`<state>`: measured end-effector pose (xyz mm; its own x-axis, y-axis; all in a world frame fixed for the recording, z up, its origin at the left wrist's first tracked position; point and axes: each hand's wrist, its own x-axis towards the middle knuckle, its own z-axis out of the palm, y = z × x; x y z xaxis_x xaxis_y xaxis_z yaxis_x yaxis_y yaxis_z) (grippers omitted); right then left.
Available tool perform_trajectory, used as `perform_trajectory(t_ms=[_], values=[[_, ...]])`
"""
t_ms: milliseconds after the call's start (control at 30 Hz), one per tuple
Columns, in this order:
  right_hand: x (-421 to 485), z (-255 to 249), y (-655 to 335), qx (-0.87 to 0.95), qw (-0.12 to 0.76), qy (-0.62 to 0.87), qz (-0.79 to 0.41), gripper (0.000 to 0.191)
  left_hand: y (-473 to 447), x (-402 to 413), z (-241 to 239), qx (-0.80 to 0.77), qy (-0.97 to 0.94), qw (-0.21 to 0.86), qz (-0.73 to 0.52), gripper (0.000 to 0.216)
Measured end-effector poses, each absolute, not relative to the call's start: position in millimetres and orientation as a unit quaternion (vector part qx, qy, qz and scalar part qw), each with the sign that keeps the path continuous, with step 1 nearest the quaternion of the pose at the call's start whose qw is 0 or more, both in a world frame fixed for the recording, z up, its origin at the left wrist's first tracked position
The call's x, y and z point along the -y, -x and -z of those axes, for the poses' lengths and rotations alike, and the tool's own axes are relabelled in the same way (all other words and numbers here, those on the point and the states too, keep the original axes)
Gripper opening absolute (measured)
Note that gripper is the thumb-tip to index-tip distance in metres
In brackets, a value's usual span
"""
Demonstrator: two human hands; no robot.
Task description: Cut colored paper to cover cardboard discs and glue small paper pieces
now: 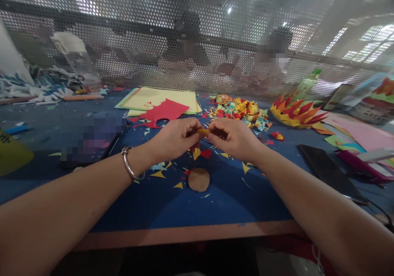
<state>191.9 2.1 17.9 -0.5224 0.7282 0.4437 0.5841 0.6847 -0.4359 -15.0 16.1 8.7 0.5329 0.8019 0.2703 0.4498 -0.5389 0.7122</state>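
Both hands meet over the middle of the blue table. My left hand (181, 138), with a silver bangle on its wrist, is closed with its fingertips on a small yellow paper piece (202, 131). My right hand (232, 136) pinches the same piece from the other side. Just below the fingers lie a yellow scrap and a red paper petal (206, 153). Nearer the table edge rests a round tan disc (198, 180), with paper scraps around it. Behind the left hand is a red cut-out sheet (166, 111) with a jagged edge.
Yellow paper sheets (172, 97) and a pile of folded paper bits (237, 109) lie at the back. A red-orange paper crown (295, 113), a black phone (329, 169) and a magenta stapler-like object (363, 167) are right. Another phone (95, 140) and a bottle (80, 60) are left.
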Motion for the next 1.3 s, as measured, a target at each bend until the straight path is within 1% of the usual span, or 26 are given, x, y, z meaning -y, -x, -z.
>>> perform_trajectory(t_ms=[200, 467, 567, 633, 700, 800, 933, 1033, 1133, 1300], values=[[-2.6, -17.8, -192.7, 0.86, 0.31, 0.385, -0.125, 0.012, 16.7, -16.0, -11.5, -0.399, -0.834, 0.25, -0.286, 0.025], [-1.9, -19.3, -192.1, 0.866, 0.31, 0.374, -0.122, 0.014, 22.9, -15.1, -14.5, -0.382, -0.813, 0.34, -0.278, 0.033], [-2.6, -19.7, -193.7, 0.86, 0.31, 0.384, -0.127, 0.014, 25.9, -15.4, -16.8, -0.405, -0.814, 0.333, -0.251, 0.036], [-3.6, -20.3, -195.0, 0.855, 0.306, 0.397, -0.132, 0.015, 26.4, -17.4, -16.1, -0.402, -0.825, 0.293, -0.269, 0.032], [-4.4, -20.6, -195.6, 0.857, 0.293, 0.402, -0.138, 0.015, 25.1, -19.8, -13.5, -0.38, -0.829, 0.262, -0.315, 0.027], [-4.9, -20.0, -194.7, 0.873, 0.262, 0.393, -0.123, 0.012, 20.8, -21.2, -9.5, -0.347, -0.823, 0.264, -0.363, 0.035], [-4.9, -16.9, -192.8, 0.889, 0.244, 0.376, -0.095, 0.009, 16.0, -19.5, -8.0, -0.34, -0.826, 0.291, -0.344, 0.033], [-5.4, -15.6, -192.7, 0.892, 0.242, 0.37, -0.092, 0.008, 16.1, -19.6, -7.9, -0.361, -0.827, 0.291, -0.318, 0.026], [-5.9, -16.7, -193.9, 0.888, 0.259, 0.37, -0.091, 0.009, 17.1, -21.1, -6.7, -0.382, -0.802, 0.34, -0.308, 0.018], [-4.9, -18.5, -196.4, 0.874, 0.317, 0.366, -0.036, 0.012, 13.8, -19.1, -8.2, -0.415, -0.621, 0.539, -0.389, 0.007]])
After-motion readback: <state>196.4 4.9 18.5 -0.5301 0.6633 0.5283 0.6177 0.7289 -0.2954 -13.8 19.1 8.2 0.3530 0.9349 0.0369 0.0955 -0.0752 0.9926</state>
